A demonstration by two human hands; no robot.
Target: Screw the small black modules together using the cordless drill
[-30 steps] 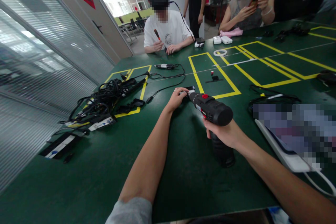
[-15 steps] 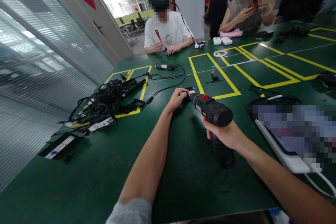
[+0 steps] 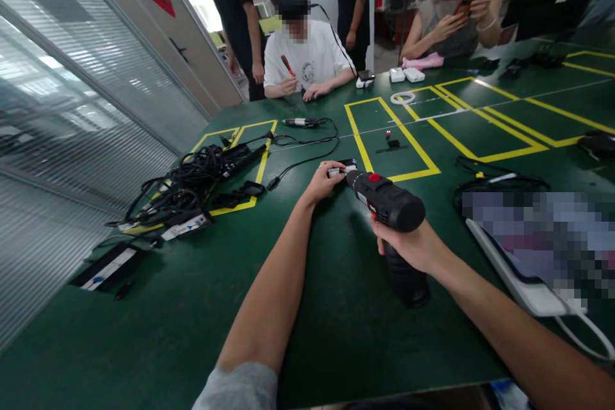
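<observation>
My right hand (image 3: pixel 413 245) is wrapped round the grip of a black cordless drill (image 3: pixel 390 205) with a red button on top, its battery base resting on the green table (image 3: pixel 336 327). The drill's nose points away from me at a small black and white part (image 3: pixel 342 168) on the table. My left hand (image 3: pixel 323 182) is closed on that part, fingers pinched round it right at the drill's tip.
A tangle of black cables and adapters (image 3: pixel 192 182) lies to the left, with a labelled black box (image 3: pixel 108 267) nearer. Yellow tape rectangles (image 3: pixel 384 134) mark the table. A white device with a cable (image 3: pixel 528 288) lies at right. A seated person (image 3: pixel 305 57) holds a red screwdriver opposite; others stand behind.
My hands and the drill have stayed in place. A person in black has walked into view at the back left, and the standing people behind have shifted.
</observation>
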